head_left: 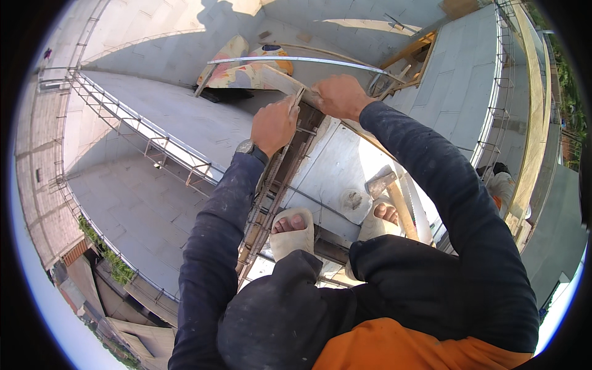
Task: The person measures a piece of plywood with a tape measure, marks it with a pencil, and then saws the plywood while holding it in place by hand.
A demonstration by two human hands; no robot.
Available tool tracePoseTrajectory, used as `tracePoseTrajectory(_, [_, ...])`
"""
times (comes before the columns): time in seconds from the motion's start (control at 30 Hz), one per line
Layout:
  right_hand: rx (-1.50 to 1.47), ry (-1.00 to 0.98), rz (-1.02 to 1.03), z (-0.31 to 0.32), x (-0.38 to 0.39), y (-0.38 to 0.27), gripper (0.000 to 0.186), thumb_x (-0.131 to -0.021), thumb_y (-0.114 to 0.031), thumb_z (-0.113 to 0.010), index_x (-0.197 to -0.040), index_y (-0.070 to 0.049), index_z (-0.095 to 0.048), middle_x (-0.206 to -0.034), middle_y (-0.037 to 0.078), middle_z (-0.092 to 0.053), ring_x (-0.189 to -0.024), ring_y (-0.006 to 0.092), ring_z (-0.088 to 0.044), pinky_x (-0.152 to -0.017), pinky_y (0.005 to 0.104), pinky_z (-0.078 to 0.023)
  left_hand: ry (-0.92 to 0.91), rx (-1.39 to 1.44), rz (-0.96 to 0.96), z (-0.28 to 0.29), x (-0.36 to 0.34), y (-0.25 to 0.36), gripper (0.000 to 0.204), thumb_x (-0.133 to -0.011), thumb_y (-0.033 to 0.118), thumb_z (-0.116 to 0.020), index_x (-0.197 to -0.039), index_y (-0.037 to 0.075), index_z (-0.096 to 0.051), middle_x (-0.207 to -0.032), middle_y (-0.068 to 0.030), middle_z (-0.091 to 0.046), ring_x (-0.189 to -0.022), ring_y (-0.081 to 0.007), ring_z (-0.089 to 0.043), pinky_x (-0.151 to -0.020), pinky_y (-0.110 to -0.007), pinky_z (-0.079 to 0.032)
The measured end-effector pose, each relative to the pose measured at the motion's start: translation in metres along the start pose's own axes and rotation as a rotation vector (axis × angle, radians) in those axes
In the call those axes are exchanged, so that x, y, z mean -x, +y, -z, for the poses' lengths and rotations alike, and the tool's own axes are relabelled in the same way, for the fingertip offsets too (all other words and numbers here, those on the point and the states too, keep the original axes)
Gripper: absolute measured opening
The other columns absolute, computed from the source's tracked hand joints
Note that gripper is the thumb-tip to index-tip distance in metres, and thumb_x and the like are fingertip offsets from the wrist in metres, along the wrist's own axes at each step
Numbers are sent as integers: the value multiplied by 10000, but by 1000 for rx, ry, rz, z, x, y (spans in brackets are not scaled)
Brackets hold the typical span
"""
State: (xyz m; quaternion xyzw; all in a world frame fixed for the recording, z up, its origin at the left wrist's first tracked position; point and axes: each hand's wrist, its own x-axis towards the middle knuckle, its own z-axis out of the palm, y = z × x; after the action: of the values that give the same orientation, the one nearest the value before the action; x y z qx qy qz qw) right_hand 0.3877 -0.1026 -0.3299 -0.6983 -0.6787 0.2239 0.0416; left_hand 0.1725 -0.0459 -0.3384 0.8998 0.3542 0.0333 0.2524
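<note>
My left hand (275, 126), with a watch (245, 147) at the wrist, is closed around a thin wooden strip (298, 97) that sticks up past the fingers. Just to the right, my right hand (341, 97) is closed at the near end of a pale wooden board (279, 79); its fingertips are partly hidden. Both hands are over a narrow beam with a rebar cage (285, 161). Beside the cage lies a white panel (327, 166). A hammer (402, 206) with a wooden handle rests by my right foot, next to a saw blade (417, 209).
My sandalled feet (292, 234) straddle the beam high up. Walled bays drop away on both sides. Rebar (157, 139) runs along the wall tops. A metal bar (296, 59) spans ahead above a patterned cloth (237, 73). Long timber (535, 123) and another person (501, 185) are at right.
</note>
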Motion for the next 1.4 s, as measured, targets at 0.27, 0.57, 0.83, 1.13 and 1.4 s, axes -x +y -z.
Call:
tracePoseTrajectory(0.27, [-26, -35, -1, 4, -2, 3, 231, -936, -282, -669, -1012, -104, -795, -897, 200, -771, -869, 438, -741, -803, 551, -577, 79, 42, 12, -8, 2, 0, 330, -1051, 259, -585, -1275, 50, -708, -1050, -225, -770, -945, -446, -733, -853, -562, -576])
tracePoseTrajectory(0.57, [-11, -86, -29, 12, -1, 8, 412, -968, -436, -709, -1212, -114, -788, -1030, 189, -788, -1004, 395, -750, -891, 509, -578, 65, 210, 73, -12, 4, -3, 389, -1054, 279, -596, -1345, 40, -695, -1185, -239, -758, -1055, -456, -715, -930, -545, -563])
tracePoseTrajectory(0.83, [-325, -198, -84, 0, 30, 30, 568, -1006, -509, -650, -1392, -97, -717, -1104, 219, -781, -1091, 412, -737, -970, 500, -567, 16, 755, 125, -30, 10, -11, 547, -1092, 285, -553, -1531, -41, -553, -1520, -239, -619, -1426, -346, -577, -1200, -385, -407])
tracePoseTrajectory(1.13, [-440, -134, -73, -60, 42, 41, 553, -1106, -413, -504, -1540, -75, -567, -1289, 238, -730, -1161, 431, -707, -1033, 501, -548, 80, 1237, 635, -19, -12, -66, 813, -1128, 585, -377, -1635, -49, -419, -1709, -199, -423, -1615, -319, -341, -1301, -370, -259])
tracePoseTrajectory(1.4, [-459, -190, -112, -50, 45, 39, 544, -1120, -391, -510, -1545, -53, -542, -1429, 222, -657, -1264, 428, -639, -1076, 487, -519, -351, 875, 562, -29, -7, -24, 755, -1145, 595, -397, -1508, -42, -576, -1456, -185, -654, -1312, -272, -598, -1143, -373, -443])
